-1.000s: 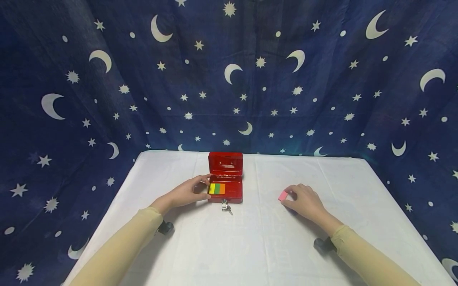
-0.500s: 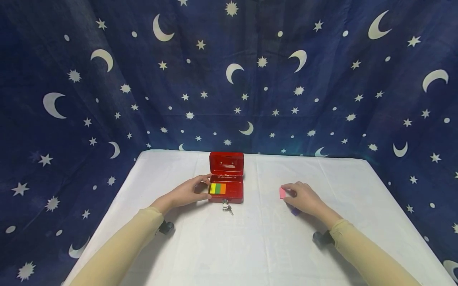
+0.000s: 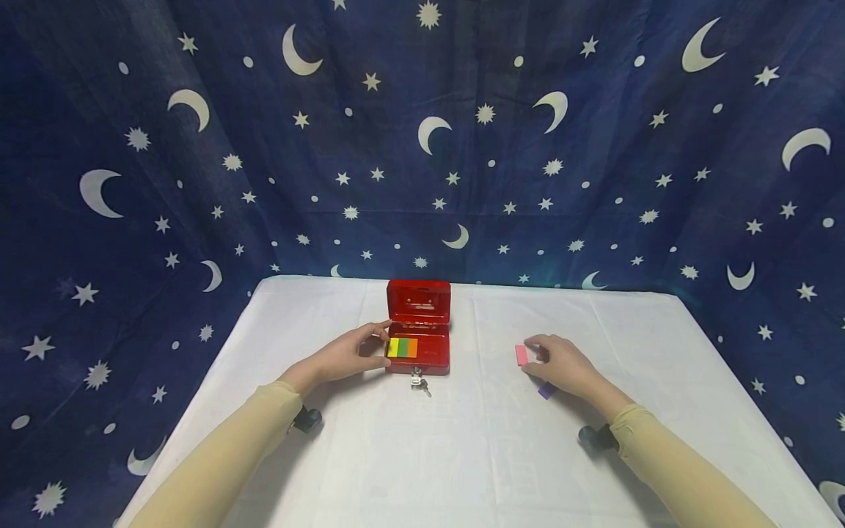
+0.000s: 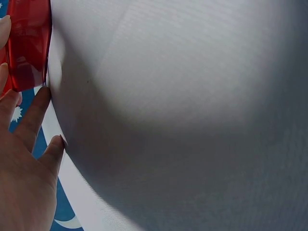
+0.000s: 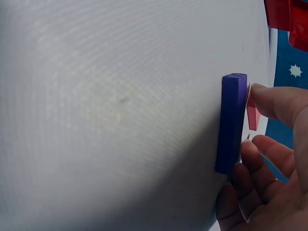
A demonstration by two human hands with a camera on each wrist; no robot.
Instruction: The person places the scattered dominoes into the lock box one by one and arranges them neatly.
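Note:
A small red cash box [image 3: 432, 361] stands with its lid up on the white table. Yellow [image 3: 392, 347], green [image 3: 403, 347] and orange [image 3: 412, 348] flat blocks lie side by side at its left inside. My left hand [image 3: 345, 353] holds the box's left end, thumb at the front corner and index finger at the back. To the right, my right hand [image 3: 561, 364] is parted round a flat pink block [image 3: 521, 355], thumb and index finger spread. A purple block [image 5: 231, 122] lies on the table beside the right fingers, partly hidden under the hand in the head view.
A latch with small keys [image 3: 420, 383] hangs at the front of the box. White cloth covers the table [image 3: 455, 447]. Behind it and along both sides hangs a dark blue curtain [image 3: 370, 147] with moons and stars.
My right thumb and index finger have parted from the pink block, which has turned straighter. The purple block has come into view under the right hand. The left hand stays at the box.

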